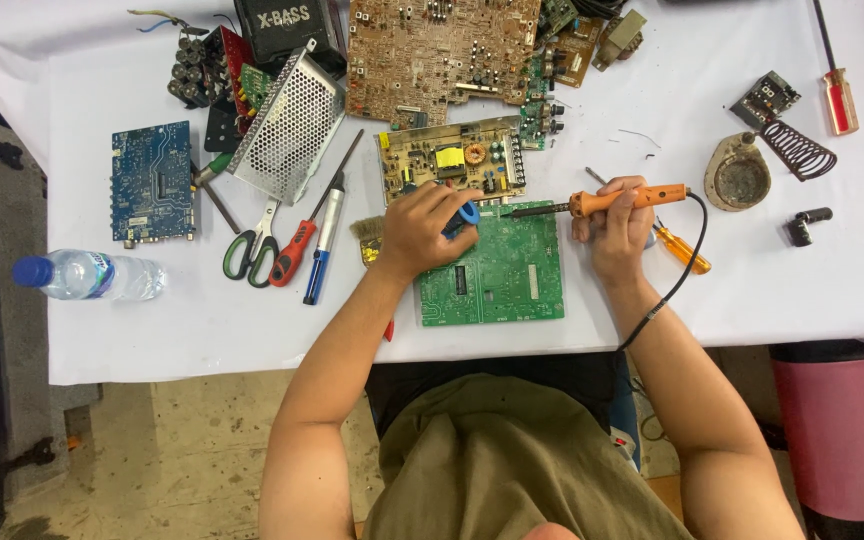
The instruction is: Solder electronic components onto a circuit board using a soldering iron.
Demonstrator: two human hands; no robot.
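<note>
— Hands first: what does each one hold?

— Right hand [617, 225] has its fingers clamped around an orange-handled soldering iron [612, 202], held level, tip pointing left to the top edge of a green circuit board [497, 275]. Left hand [422, 228] has its fingers curled shut on a small blue tool [468, 212], pressed at the board's upper left corner.

— Where is the board?

— Flat on a white table [752, 280], near its front edge, between the two hands. A black cord runs from the iron past the right wrist and off the table.

— And around it?

— Just behind lies a tan circuit board [452, 158]. To the left sit scissors [252, 245], a red-handled screwdriver [292, 255], a blue circuit board [152, 182] and a water bottle [92, 276] on its side. To the right stands a round soldering stand [740, 175] with a coiled holder
</note>
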